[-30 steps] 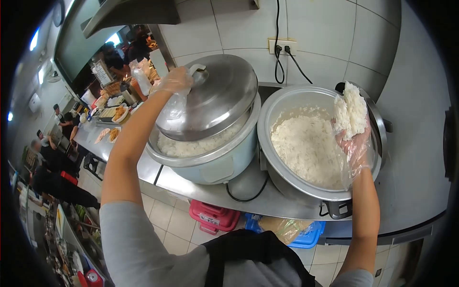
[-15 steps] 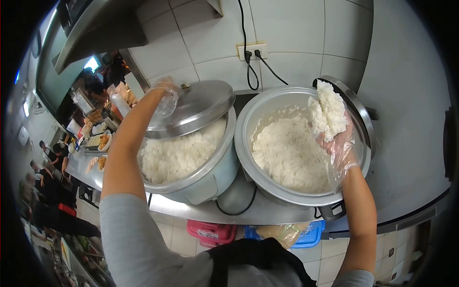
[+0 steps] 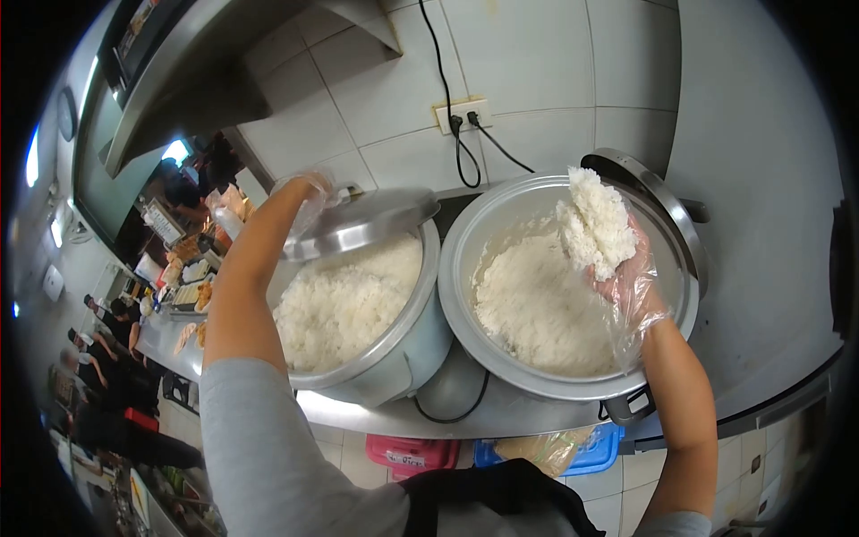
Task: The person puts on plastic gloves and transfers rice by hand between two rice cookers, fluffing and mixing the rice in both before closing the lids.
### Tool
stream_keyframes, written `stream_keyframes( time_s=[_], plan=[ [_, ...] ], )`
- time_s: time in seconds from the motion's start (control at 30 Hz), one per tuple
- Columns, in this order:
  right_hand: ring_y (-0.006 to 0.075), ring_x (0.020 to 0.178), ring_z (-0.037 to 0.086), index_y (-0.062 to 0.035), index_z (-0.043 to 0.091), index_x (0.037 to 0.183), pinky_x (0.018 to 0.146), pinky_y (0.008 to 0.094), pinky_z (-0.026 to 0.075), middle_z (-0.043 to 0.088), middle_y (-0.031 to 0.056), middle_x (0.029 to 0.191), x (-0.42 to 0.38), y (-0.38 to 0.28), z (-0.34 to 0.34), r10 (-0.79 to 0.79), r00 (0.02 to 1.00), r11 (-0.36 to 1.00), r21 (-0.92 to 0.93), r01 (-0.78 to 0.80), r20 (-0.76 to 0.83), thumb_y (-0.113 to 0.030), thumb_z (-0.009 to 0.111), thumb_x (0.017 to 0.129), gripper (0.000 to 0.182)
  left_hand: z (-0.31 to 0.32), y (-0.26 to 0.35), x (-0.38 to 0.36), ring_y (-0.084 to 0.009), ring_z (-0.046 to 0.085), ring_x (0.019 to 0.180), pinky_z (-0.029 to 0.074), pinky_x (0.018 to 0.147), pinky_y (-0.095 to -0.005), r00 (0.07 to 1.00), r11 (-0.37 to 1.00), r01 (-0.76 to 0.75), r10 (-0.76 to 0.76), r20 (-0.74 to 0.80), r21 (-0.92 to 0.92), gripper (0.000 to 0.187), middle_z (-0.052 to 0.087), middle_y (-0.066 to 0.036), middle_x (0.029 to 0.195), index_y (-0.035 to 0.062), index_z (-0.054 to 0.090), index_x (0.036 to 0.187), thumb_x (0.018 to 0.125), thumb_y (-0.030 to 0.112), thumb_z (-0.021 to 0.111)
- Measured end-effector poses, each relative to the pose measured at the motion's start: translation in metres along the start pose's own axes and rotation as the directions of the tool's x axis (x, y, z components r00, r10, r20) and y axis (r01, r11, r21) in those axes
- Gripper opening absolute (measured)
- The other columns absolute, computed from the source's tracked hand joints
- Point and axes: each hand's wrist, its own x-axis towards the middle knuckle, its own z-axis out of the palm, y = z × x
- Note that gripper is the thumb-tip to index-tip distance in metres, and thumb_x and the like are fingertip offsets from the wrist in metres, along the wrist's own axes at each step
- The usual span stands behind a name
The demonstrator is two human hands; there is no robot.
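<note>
Two large cookers hold white rice, the left cooker and the right cooker. My left hand, in a clear plastic glove, grips the top of a steel lid, which is tilted over the back of the left cooker. Over the right side of the right cooker, my right hand, also gloved, holds a large clump of rice. Loose rice lies in the right cooker below it.
Behind the right cooker leans another lid. Cords run to a wall outlet. Under the steel counter are a red bin and a blue bin. Several people stand far left, near a counter with food.
The lid in my left hand now looks flatter, seen more edge-on. My right hand still holds the rice clump at about the same place over the right cooker. The camera view has shifted slightly.
</note>
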Motion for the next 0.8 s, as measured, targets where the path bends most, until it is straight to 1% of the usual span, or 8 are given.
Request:
stream_keyframes(
  time_s=[0.07, 0.13, 0.17, 0.23, 0.3, 0.43, 0.6, 0.8],
  plan=[
    [0.0192, 0.080, 0.061, -0.0126, 0.055, 0.108, 0.038, 0.0258, 0.046, 0.061, 0.0039, 0.098, 0.002, 0.001, -0.002, -0.020, 1.000, 1.000, -0.007, 0.020, 0.000, -0.047, 0.046, 0.080, 0.045, 0.035, -0.048, 0.038, -0.0266, 0.058, 0.074, 0.047, 0.062, -0.0371, 0.907, 0.683, -0.400, 0.390, -0.158, -0.612, 0.042, 0.061, -0.014, 0.085, -0.0004, 0.059, 0.097, 0.065, 0.026, 0.065],
    [0.0193, 0.081, 0.061, -0.0128, 0.054, 0.109, 0.039, 0.0259, 0.046, 0.060, 0.0035, 0.099, 0.004, 0.002, -0.006, -0.002, 1.000, 1.000, -0.028, 0.003, 0.014, -0.048, 0.044, 0.080, 0.046, 0.002, -0.013, 0.006, -0.0314, 0.058, 0.088, 0.047, 0.077, -0.0368, 0.939, 0.936, -0.057, -0.067, -0.337, -0.346, 0.052, 0.060, -0.018, 0.098, -0.0027, 0.050, 0.112, 0.071, 0.026, 0.064],
    [0.0192, 0.082, 0.061, -0.0132, 0.054, 0.109, 0.039, 0.0260, 0.046, 0.060, 0.0034, 0.099, 0.007, 0.002, -0.010, -0.008, 0.998, 1.000, -0.027, 0.010, 0.059, -0.048, 0.044, 0.081, 0.046, -0.028, 0.019, -0.037, -0.0331, 0.053, 0.101, 0.041, 0.087, -0.0374, 0.845, 0.974, -0.102, -0.023, -0.535, -0.203, 0.054, 0.056, -0.020, 0.107, -0.0005, 0.048, 0.116, 0.074, 0.031, 0.063],
    [0.0191, 0.083, 0.060, -0.0134, 0.053, 0.110, 0.041, 0.0259, 0.047, 0.060, 0.0038, 0.101, 0.011, 0.001, -0.014, 0.007, 0.983, 0.999, -0.036, -0.001, 0.181, -0.048, 0.043, 0.081, 0.046, -0.064, 0.069, -0.085, -0.0309, 0.053, 0.103, 0.042, 0.088, -0.0365, 0.598, 0.865, -0.375, -0.048, -0.800, -0.332, 0.053, 0.049, -0.018, 0.119, 0.0054, 0.047, 0.119, 0.077, 0.035, 0.060],
    [0.0193, 0.082, 0.060, -0.0131, 0.053, 0.111, 0.042, 0.0259, 0.047, 0.059, 0.0039, 0.102, 0.007, 0.002, -0.012, 0.020, 0.989, 0.999, -0.047, -0.013, 0.149, -0.048, 0.042, 0.081, 0.047, -0.091, 0.144, -0.153, -0.0284, 0.045, 0.113, 0.037, 0.095, -0.0394, 0.672, 0.614, -0.557, -0.062, -0.738, -0.559, 0.064, 0.049, -0.017, 0.120, 0.0051, 0.045, 0.120, 0.074, 0.046, 0.060],
    [0.0192, 0.080, 0.060, -0.0116, 0.051, 0.113, 0.044, 0.0250, 0.049, 0.058, 0.0064, 0.103, 0.004, 0.018, 0.002, 0.032, 0.979, 0.998, -0.058, -0.021, 0.201, -0.048, 0.042, 0.081, 0.049, -0.071, 0.256, -0.202, -0.0404, 0.021, 0.126, 0.022, 0.102, -0.0484, 0.432, 0.333, -0.853, 0.020, -0.902, -0.401, 0.102, 0.025, -0.028, 0.133, 0.0006, 0.030, 0.130, 0.057, 0.062, 0.067],
    [0.0164, 0.080, 0.059, -0.0089, 0.051, 0.111, 0.059, 0.0302, 0.053, 0.059, 0.0064, 0.097, 0.033, 0.061, 0.052, 0.074, 0.955, 0.963, -0.269, 0.006, 0.287, -0.043, 0.045, 0.083, 0.045, -0.052, 0.265, -0.226, -0.0433, 0.016, 0.127, 0.022, 0.101, -0.0497, 0.534, 0.393, -0.757, -0.090, -0.841, -0.522, 0.107, 0.017, -0.029, 0.135, 0.0088, 0.030, 0.132, 0.049, 0.063, 0.071],
    [0.0208, 0.089, 0.052, -0.0178, 0.045, 0.113, 0.070, 0.0375, 0.050, 0.048, 0.0075, 0.109, 0.009, 0.162, 0.177, 0.303, 0.919, 0.886, -0.431, -0.172, 0.254, -0.039, 0.054, 0.081, 0.040, 0.021, 0.143, -0.251, -0.0337, 0.047, 0.103, 0.037, 0.090, -0.0411, 0.589, 0.562, -0.576, -0.217, -0.778, -0.593, 0.077, 0.055, -0.020, 0.100, 0.0062, 0.051, 0.112, 0.056, 0.056, 0.069]
  ],
)
